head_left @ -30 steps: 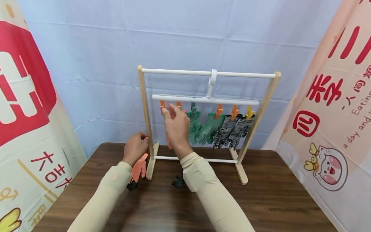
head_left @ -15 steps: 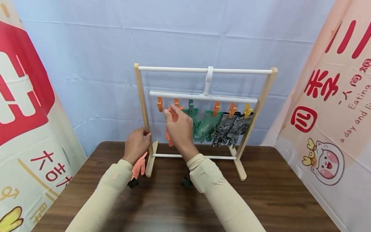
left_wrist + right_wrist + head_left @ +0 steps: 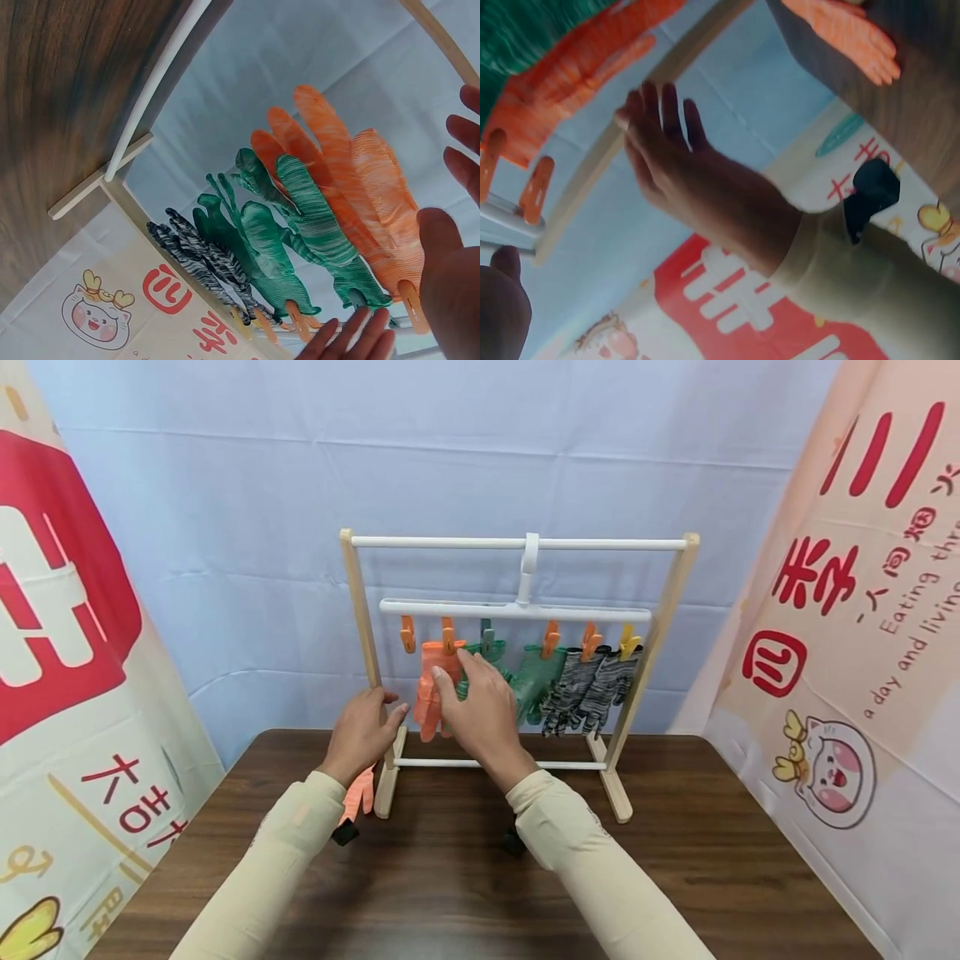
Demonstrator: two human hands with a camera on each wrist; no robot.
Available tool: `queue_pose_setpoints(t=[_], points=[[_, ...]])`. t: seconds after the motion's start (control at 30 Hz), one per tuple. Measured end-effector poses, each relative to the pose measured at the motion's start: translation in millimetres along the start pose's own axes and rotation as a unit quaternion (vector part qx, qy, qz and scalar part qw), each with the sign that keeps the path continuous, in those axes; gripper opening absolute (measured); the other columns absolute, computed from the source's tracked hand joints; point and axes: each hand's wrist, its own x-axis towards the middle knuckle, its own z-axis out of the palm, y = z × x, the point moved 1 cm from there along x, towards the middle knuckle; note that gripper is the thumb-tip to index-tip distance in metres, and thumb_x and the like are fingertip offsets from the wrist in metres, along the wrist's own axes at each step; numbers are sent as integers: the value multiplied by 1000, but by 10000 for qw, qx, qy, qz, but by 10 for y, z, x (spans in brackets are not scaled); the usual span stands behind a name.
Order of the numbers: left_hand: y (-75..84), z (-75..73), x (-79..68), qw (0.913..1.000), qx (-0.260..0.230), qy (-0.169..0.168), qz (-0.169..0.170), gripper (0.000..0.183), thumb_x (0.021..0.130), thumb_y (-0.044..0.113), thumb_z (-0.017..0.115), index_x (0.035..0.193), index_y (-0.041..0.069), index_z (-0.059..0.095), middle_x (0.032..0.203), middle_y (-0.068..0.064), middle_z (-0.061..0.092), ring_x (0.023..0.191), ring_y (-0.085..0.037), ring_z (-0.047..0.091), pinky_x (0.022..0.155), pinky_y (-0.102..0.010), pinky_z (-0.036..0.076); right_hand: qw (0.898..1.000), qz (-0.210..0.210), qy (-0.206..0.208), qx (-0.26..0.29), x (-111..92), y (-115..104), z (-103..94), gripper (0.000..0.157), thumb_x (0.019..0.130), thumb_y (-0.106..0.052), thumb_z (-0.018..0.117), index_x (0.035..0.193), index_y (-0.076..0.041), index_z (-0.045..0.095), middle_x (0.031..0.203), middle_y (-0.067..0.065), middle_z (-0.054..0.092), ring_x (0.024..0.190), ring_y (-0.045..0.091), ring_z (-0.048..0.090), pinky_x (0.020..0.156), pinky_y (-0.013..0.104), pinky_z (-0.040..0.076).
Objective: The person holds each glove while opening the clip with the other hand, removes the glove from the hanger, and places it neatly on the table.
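head view, and the right hand [image 3: 483, 706] is right up beside the orange glove [image 3: 430, 697] hanging at its nine o'clock, thumb and index finger spread with nothing pinched; whether the other fingers press together, i cannot tell. one orange clip [image 3: 448, 635] bites that glove's cuff, while a bare orange clip [image 3: 407, 635] dangles at the glove's eleven, both under the white hanger [image 3: 450, 609]. green gloves [image 3: 542, 672] hang from the right hand's twelve round to two, black-and-grey gloves [image 3: 611, 681] at three! the left hand [image 3: 363, 731] is by the wooden post [image 3: 358, 602], thumb parted from its fingers, gripping nothing, and a second orange glove [image 3: 360, 793] lies on the table [image 3: 600, 893] at its six.

over to the left wrist, everything tipped upside down: the orange glove sweeps from one o'clock to four, fingers uppermost. thumb and fingers stand wide apart on the edge between three and four, and more fingertips [image 3: 364, 334] show at five, close together near the clips; whose, i cannot tell.

right wrist now: the left hand sits mid-picture, fingers straight and slightly spread, hanging glove at ten, table glove at one. only the right thumb [image 3: 506, 292] shows, at eight.
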Motion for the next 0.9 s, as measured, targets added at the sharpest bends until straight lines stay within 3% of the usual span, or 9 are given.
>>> queue_pose_setpoints(t=[0.2, 0.47, 0.9], points=[[66, 14, -15, 9999, 20, -55, 163, 43, 89, 46, 53, 110, 8, 58, 107, -9, 59, 98, -28, 53, 83, -45, 42, 9990, 116, -205, -387, -91, 141, -87, 64, 91, -57, 40, 135, -11, 46, 135, 7, 47, 129, 23, 36, 102, 47, 29], [147, 7, -50, 9985, 425, 2, 341, 59, 87, 57, 49, 116, 7, 55, 113, -12, 57, 105, -31, 51, 86, -47, 40, 9963, -90, -235, -827, -133, 262, -170, 70, 90, -60, 38, 135, -6, 45, 136, 9, 45, 132, 24, 31, 108, 43, 18], [186, -14, -161, 9925, 987, 104, 718, 73, 85, 68, 37, 121, 6, 53, 116, -12, 56, 110, -32, 49, 89, -50, 37, 9932, -7, -432, -1079, -243, 369, -243, 78, 88, -64, 35, 139, -6, 37, 142, 11, 37, 135, 28, 24, 109, 47, 9]])
